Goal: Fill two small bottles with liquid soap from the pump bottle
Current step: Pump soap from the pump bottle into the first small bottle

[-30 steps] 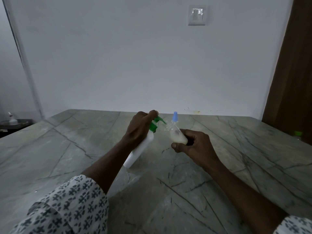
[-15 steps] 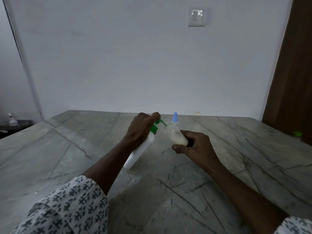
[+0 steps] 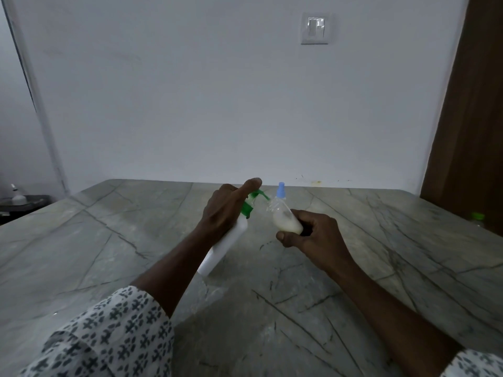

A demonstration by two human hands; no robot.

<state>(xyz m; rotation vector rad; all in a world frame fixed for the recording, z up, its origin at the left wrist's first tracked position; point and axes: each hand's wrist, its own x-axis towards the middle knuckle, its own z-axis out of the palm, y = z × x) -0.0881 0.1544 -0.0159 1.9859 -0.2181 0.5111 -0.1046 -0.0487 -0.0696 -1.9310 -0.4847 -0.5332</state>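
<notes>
My left hand (image 3: 227,213) grips the white pump bottle (image 3: 226,246) near its green pump head (image 3: 251,204), with the forefinger on top of the pump. The bottle leans right with its base on the marble table (image 3: 109,254). My right hand (image 3: 313,238) holds a small clear bottle (image 3: 285,221), tilted with its mouth at the green nozzle. This bottle is partly full of whitish soap. Just behind it stands a blue cap (image 3: 281,188) on a clear body that is mostly hidden.
A wall with a light switch (image 3: 315,28) rises behind the table's far edge. A brown wooden door (image 3: 473,118) is at the right, with a green-capped object (image 3: 477,216) low beside it. At the far left, a dark tray (image 3: 24,201) holds a small white bottle.
Both hands keep nearly the same pose. My left forefinger on the pump has shifted slightly, and the small bottle stays at the nozzle.
</notes>
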